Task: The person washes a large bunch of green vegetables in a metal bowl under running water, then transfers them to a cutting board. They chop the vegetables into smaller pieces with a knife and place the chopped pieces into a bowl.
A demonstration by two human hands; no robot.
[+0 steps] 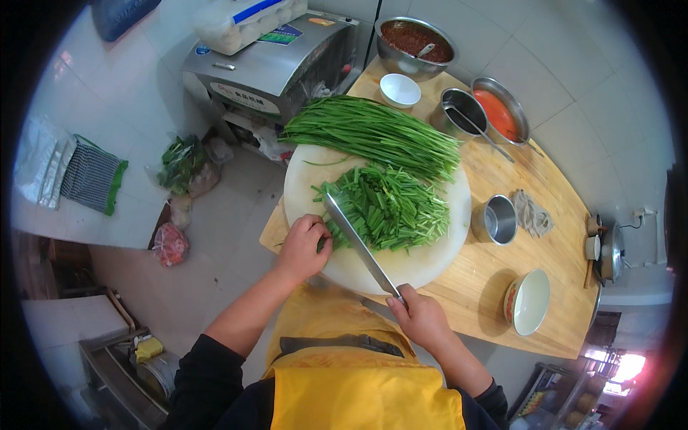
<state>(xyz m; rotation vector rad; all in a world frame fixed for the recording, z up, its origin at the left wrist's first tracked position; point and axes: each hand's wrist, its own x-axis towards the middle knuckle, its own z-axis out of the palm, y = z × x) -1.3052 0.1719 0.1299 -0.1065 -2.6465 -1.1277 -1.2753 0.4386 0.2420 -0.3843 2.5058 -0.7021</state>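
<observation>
My right hand is closed on the handle of a kitchen knife. The blade slants up to the left, along the near left side of a pile of cut green chives. My left hand, its fingers curled, holds some greens at the left edge of the round white cutting board; the greens are mostly hidden by the fingers. A thick bundle of long uncut chives lies across the far part of the board and beyond its edge.
On the wooden table stand a patterned bowl, an empty metal cup, a crumpled cloth, a small white bowl, a dark-filled metal pot, red liquid in a pan and a bowl of chili paste. A steel machine stands beyond.
</observation>
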